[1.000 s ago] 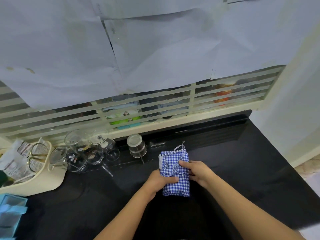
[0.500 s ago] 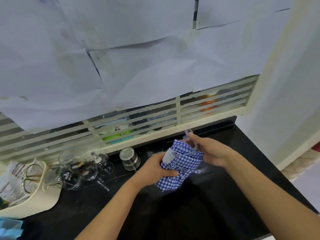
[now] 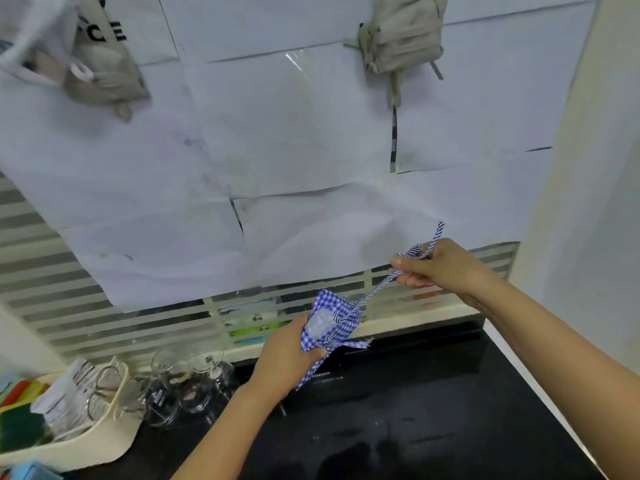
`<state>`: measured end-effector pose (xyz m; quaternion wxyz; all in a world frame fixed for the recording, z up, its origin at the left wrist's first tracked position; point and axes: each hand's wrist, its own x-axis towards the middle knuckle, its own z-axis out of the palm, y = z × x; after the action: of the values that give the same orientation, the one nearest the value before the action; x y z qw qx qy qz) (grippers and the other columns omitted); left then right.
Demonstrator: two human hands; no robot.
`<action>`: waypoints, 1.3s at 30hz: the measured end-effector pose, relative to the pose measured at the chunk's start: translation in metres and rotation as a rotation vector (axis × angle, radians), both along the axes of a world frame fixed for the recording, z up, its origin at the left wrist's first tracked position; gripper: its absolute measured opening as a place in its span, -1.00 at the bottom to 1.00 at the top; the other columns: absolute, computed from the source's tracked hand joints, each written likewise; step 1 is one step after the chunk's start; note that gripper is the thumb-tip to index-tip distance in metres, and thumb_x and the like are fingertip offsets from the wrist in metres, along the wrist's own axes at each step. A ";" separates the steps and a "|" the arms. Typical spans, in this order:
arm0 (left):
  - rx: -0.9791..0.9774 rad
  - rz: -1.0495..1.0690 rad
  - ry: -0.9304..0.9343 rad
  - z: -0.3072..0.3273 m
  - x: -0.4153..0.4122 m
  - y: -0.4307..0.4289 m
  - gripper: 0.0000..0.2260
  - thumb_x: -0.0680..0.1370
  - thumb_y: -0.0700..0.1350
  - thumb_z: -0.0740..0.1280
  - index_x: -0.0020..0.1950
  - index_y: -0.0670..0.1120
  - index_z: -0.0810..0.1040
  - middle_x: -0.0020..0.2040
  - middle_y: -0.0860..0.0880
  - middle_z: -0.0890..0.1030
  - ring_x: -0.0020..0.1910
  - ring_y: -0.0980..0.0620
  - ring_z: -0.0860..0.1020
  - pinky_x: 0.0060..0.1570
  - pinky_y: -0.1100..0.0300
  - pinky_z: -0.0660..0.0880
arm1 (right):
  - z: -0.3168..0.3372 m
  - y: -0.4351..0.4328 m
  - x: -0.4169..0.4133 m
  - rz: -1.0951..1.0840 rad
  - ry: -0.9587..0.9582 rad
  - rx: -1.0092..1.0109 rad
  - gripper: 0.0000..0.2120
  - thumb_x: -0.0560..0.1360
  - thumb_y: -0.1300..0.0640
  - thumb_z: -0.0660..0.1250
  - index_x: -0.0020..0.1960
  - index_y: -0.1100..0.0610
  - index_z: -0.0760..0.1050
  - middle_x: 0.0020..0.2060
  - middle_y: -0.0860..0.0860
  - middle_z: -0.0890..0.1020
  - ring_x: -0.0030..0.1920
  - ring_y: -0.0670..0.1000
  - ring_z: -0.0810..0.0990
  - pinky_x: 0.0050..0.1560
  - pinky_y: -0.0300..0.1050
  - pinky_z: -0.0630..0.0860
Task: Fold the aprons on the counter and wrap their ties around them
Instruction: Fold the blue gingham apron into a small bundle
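Note:
A blue-and-white checked apron (image 3: pixel 329 323), folded into a small bundle, is held in the air above the black counter (image 3: pixel 415 410). My left hand (image 3: pixel 287 358) grips the bundle from below and the left. Its tie (image 3: pixel 381 289) runs taut up and to the right from the bundle. My right hand (image 3: pixel 433 268) grips that tie, and the tie's loose end sticks up above the fist. Two beige folded aprons (image 3: pixel 401 32) (image 3: pixel 104 77), tied with their own straps, hang on the paper-covered wall above.
Several glass jars (image 3: pixel 187 386) stand at the counter's back left. Beside them sits a cream basket (image 3: pixel 86 441) with packets and scissors. A slatted window grille (image 3: pixel 104 306) runs behind the counter. A white wall (image 3: pixel 588 202) bounds the right side.
The bundle was lifted off the counter. My right hand moved up and to the right, pulling the tie out taut. The view tilted upward, revealing the hanging beige aprons.

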<state>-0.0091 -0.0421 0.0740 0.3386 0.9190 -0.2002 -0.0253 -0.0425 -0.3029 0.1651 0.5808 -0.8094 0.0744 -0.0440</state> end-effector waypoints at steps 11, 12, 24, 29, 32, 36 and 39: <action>-0.052 -0.058 0.419 0.047 0.009 -0.004 -0.74 0.35 -0.07 0.56 -0.02 -0.05 0.62 -0.06 0.02 0.70 -0.05 0.03 0.66 0.12 0.02 0.54 | 0.091 0.021 -0.003 0.130 -0.040 0.159 -0.77 0.44 0.04 0.43 -0.33 0.14 0.57 -0.39 -0.02 0.62 -0.31 -0.12 0.60 -0.18 -0.37 0.55; -0.079 -0.066 0.424 0.050 0.008 -0.005 -0.72 0.35 -0.06 0.56 0.01 -0.04 0.62 -0.04 0.03 0.70 -0.03 0.04 0.65 0.14 0.02 0.54 | 0.096 0.022 -0.003 0.175 0.014 0.346 -0.81 0.46 0.07 0.40 -0.29 0.13 0.58 -0.35 0.00 0.64 -0.29 -0.10 0.61 -0.16 -0.31 0.59; -0.548 -0.209 0.514 0.092 -0.012 -0.040 -0.50 0.27 -0.01 0.59 0.16 -0.10 0.59 0.06 -0.05 0.68 0.05 -0.06 0.64 0.17 -0.03 0.53 | 0.148 0.047 -0.006 0.197 -0.399 0.326 -0.78 0.56 0.29 0.26 0.13 0.15 0.60 -0.06 -0.01 0.70 -0.39 -0.19 0.45 -0.35 -0.39 0.34; -0.647 -0.118 0.358 0.111 -0.021 -0.043 -0.56 0.35 0.01 0.55 0.17 -0.05 0.55 0.04 0.01 0.69 0.01 0.01 0.66 0.05 0.07 0.58 | 0.176 0.061 0.007 -0.026 -0.726 0.099 -0.81 0.46 0.27 0.42 0.01 0.03 0.64 -0.11 0.01 0.70 -0.48 -0.18 0.42 -0.34 -0.39 0.40; -0.768 -0.010 0.279 0.118 -0.027 -0.036 -0.66 0.42 -0.10 0.49 0.17 0.00 0.53 0.01 0.05 0.69 -0.02 0.06 0.66 -0.06 0.19 0.59 | 0.186 0.082 0.014 0.007 -0.810 0.130 -0.85 0.44 0.24 0.45 -0.05 0.03 0.66 -0.19 -0.07 0.68 -0.45 -0.22 0.48 -0.31 -0.38 0.43; -0.840 0.167 0.123 0.119 -0.039 -0.006 -0.71 0.45 -0.08 0.47 0.14 0.03 0.54 0.00 0.06 0.69 -0.03 0.10 0.66 -0.02 0.18 0.59 | 0.187 0.125 0.028 0.092 -0.810 0.233 -0.91 0.42 0.14 0.48 -0.17 -0.05 0.67 -0.25 -0.17 0.69 -0.25 -0.25 0.60 -0.12 -0.34 0.48; -0.900 0.332 0.053 0.118 -0.051 0.025 -0.66 0.42 -0.05 0.47 0.14 -0.09 0.53 -0.02 -0.02 0.69 -0.08 0.05 0.67 -0.10 0.17 0.61 | 0.184 0.167 0.036 0.188 -0.788 0.280 -0.92 0.45 0.13 0.45 -0.06 0.06 0.68 -0.33 -0.10 0.67 -0.40 -0.27 0.53 -0.27 -0.42 0.40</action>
<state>-0.0599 -0.0171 0.1919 0.7074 0.6996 -0.0333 0.0949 -0.0063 -0.1359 0.3494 0.6705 -0.6475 -0.2219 -0.2864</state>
